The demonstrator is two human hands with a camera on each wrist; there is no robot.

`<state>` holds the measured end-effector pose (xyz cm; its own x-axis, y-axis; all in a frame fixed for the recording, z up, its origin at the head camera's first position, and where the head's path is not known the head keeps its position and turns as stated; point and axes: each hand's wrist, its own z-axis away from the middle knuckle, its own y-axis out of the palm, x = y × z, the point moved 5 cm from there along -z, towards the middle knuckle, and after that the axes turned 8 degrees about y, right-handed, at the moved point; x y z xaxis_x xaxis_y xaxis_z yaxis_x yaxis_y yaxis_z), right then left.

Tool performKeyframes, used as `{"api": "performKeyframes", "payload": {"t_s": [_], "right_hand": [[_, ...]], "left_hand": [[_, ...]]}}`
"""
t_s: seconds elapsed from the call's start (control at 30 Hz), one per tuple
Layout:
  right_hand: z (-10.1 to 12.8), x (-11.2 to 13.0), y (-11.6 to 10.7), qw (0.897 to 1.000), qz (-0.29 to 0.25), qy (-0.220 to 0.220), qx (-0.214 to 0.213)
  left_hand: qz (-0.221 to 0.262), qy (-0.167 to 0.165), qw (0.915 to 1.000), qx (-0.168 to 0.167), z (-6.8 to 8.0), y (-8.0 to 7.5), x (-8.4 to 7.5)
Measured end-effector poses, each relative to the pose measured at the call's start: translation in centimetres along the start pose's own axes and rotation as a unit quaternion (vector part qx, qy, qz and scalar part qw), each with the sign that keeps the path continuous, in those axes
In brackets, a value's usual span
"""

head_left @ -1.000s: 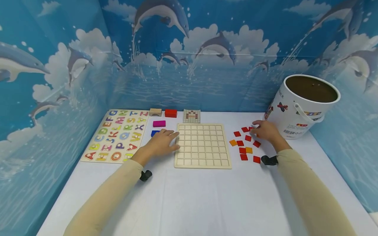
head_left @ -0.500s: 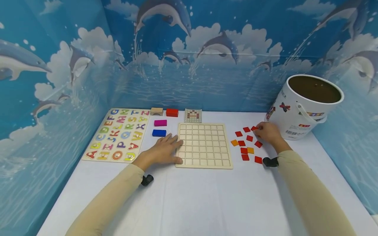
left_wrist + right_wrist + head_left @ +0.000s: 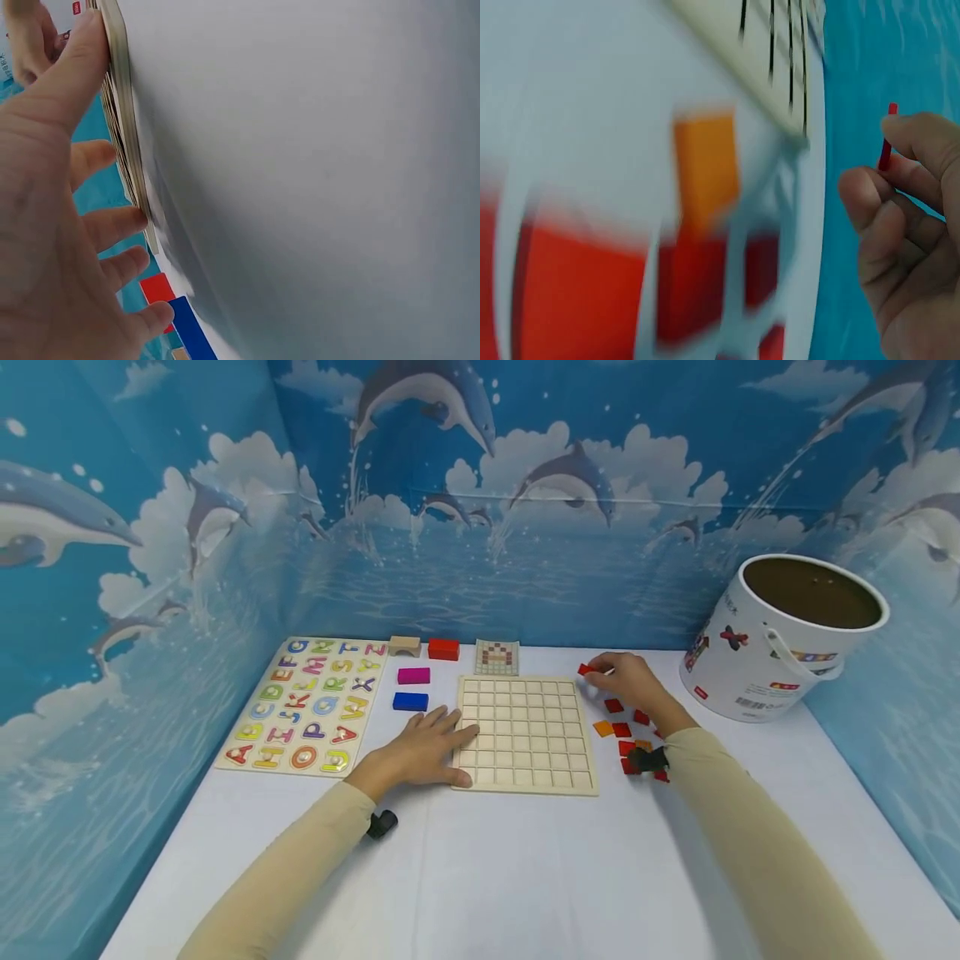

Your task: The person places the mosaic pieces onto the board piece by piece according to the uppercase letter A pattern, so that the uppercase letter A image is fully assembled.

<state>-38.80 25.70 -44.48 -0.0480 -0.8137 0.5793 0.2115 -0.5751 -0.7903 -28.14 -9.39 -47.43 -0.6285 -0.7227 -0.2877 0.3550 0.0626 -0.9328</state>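
Note:
A wooden grid board (image 3: 525, 733) lies in the middle of the white table. My left hand (image 3: 422, 747) rests flat against its left edge, fingers straight; the left wrist view shows those fingers (image 3: 90, 161) touching the board's side (image 3: 124, 127). My right hand (image 3: 626, 681) hovers by the board's far right corner and pinches a small red tile (image 3: 586, 669), seen edge-on between thumb and finger in the right wrist view (image 3: 886, 139). More red and orange tiles (image 3: 621, 729) lie loose to the right of the board, partly hidden by my right forearm.
An alphabet puzzle board (image 3: 310, 704) lies at the left. Magenta (image 3: 413, 675), blue (image 3: 410, 701), red (image 3: 443, 649) and arch-shaped wooden (image 3: 404, 646) blocks sit beside it. A small pattern card (image 3: 497, 657) lies behind the grid. A white bucket (image 3: 780, 639) stands at the right.
My right hand has lifted a red tile from the pile and moved left toward the board's far right corner. My left hand slid down along the board's left edge.

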Motion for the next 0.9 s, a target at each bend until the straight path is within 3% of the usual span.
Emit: {"api": "performKeyframes", "payload": {"t_s": [0.17, 0.3, 0.57, 0.9], "right_hand": [[-1.0, 5.1, 3.4, 0.995, 0.023, -0.086, 0.048], [-1.5, 7.5, 5.5, 0.989, 0.058, -0.124, 0.053], [-2.6, 8.0, 7.5, 0.987, 0.097, -0.119, 0.039], [-2.5, 8.9, 7.6, 0.990, 0.100, -0.096, 0.033]], "left_hand": [[-0.003, 0.007, 1.0000, 0.000, -0.2, 0.1, -0.1], [0.002, 0.003, 1.0000, 0.008, -0.2, 0.3, -0.2], [-0.006, 0.004, 1.0000, 0.007, -0.1, 0.3, -0.5], [-0.019, 0.001, 0.9997, 0.016, -0.2, 0.2, -0.2]]}}
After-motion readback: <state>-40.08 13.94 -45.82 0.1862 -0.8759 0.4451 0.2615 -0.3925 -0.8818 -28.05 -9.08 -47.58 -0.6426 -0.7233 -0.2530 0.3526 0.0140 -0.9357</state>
